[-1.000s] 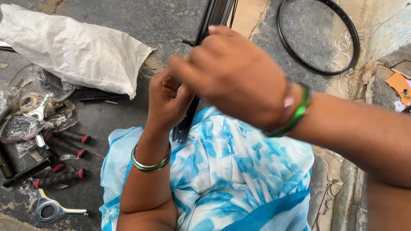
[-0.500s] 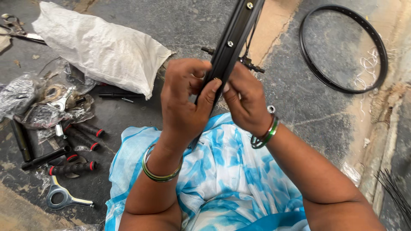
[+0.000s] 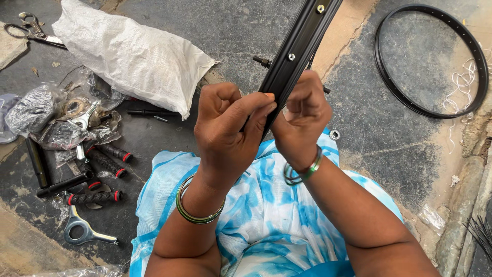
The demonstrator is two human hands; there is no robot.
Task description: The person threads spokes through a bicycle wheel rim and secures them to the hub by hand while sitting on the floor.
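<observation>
A black bicycle wheel rim [image 3: 300, 43] with metal nipples in its holes stands edge-on in front of me, running from the top of the view down to my lap. My left hand [image 3: 228, 131] wraps the rim's left side, thumb pressed across it. Against the rim's right side my right hand [image 3: 302, 118] is closed in a fist, holding it. Green bangles sit on both wrists. A hub axle end [image 3: 262, 61] sticks out to the left behind the rim. My lap is covered by blue and white cloth [image 3: 266, 220].
A second black rim [image 3: 389, 82] lies flat on the ground at the upper right. A white woven sack [image 3: 128, 56] lies upper left. Black handlebar grips [image 3: 95, 196], plastic bags of parts [image 3: 41, 113], a metal wrench [image 3: 82, 233], scissors [image 3: 31, 31] and a small washer [image 3: 334, 135] lie around.
My right hand has come down from above the left hand to the rim's right side. Both hands now grip the rim close together; the view has shifted slightly.
</observation>
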